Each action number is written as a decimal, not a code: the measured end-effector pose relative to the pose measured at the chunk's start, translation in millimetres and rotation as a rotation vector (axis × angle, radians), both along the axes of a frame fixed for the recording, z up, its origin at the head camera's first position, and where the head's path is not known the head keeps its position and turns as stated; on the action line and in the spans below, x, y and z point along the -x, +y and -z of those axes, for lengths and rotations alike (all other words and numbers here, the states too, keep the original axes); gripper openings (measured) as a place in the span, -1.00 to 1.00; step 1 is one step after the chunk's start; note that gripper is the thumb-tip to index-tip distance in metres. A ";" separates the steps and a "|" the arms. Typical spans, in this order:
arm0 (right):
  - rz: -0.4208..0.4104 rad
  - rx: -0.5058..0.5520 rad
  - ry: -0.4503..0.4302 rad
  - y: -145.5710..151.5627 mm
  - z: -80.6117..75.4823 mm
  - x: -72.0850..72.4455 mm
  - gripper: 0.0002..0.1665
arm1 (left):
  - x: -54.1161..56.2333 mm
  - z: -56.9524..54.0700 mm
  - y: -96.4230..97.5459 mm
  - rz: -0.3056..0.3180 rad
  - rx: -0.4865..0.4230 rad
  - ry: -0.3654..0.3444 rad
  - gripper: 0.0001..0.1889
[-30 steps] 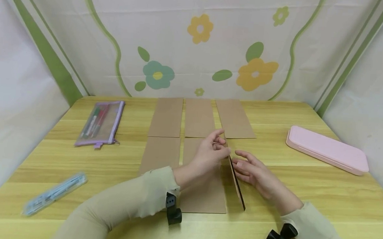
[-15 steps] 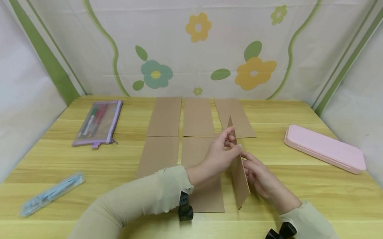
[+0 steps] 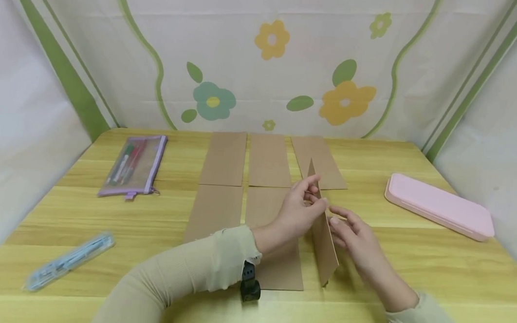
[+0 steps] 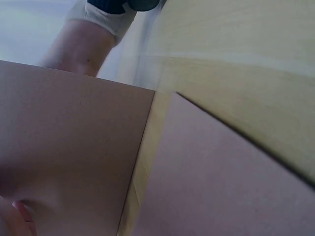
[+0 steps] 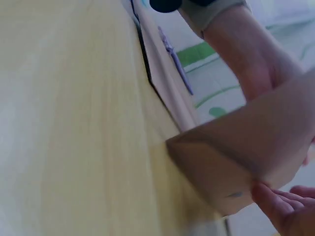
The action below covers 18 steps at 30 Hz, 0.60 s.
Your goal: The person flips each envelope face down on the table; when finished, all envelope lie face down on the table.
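My left hand (image 3: 299,210) pinches a thin brown card (image 3: 324,250) near its top edge and holds it upright and slightly tilted, over the right side of the laid-out cards. To its right, my right hand (image 3: 361,240) has loosely bent fingers close to the card's far face. In the right wrist view, a digit of the right hand (image 5: 290,211) appears to touch the held card (image 5: 241,142). Just left of it, a similar brown card (image 3: 275,269) lies flat, partly under the left forearm. The left wrist view shows the held card (image 4: 74,132) beside a flat card (image 4: 221,172).
More brown cards lie in rows, such as one at the back left (image 3: 223,158) and one at the back right (image 3: 320,162). A mesh pencil pouch (image 3: 137,167) and a blue clear packet (image 3: 70,261) lie left; a pink case (image 3: 440,205) lies right on the wooden table (image 3: 445,278).
My left hand has shifted right with the card, whose brown face has turned into view. The right hand has drawn slightly down and right in the last half second.
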State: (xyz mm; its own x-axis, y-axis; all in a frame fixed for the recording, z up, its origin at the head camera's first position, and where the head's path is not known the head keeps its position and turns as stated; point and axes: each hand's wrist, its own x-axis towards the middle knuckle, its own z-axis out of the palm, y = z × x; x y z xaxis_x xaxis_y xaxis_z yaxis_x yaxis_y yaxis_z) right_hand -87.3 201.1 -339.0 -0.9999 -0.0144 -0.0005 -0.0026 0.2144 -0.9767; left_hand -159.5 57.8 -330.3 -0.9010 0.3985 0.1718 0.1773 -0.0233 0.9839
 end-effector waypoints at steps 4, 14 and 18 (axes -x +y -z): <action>0.121 -0.152 0.339 -8.5 -10.3 -14.4 -0.60 | -0.9 -0.6 0.7 -0.003 -0.011 -0.004 -0.45; 0.148 -0.597 1.182 -22.1 -8.1 -17.9 -0.41 | -0.9 -1.1 0.0 0.014 -0.020 -0.009 -0.44; 0.204 -0.688 1.293 -25.7 -8.3 -16.5 -0.44 | -1.6 -0.2 0.1 0.022 -0.015 -0.025 -0.43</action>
State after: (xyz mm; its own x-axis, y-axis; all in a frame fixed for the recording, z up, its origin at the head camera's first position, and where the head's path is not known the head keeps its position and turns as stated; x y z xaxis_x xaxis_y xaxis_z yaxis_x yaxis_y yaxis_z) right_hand -70.8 175.3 -330.8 -0.2965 -0.2433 0.9235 -0.6855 0.7276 -0.0284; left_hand -157.9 57.8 -330.1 -0.8962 0.4155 0.1554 0.1519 -0.0416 0.9875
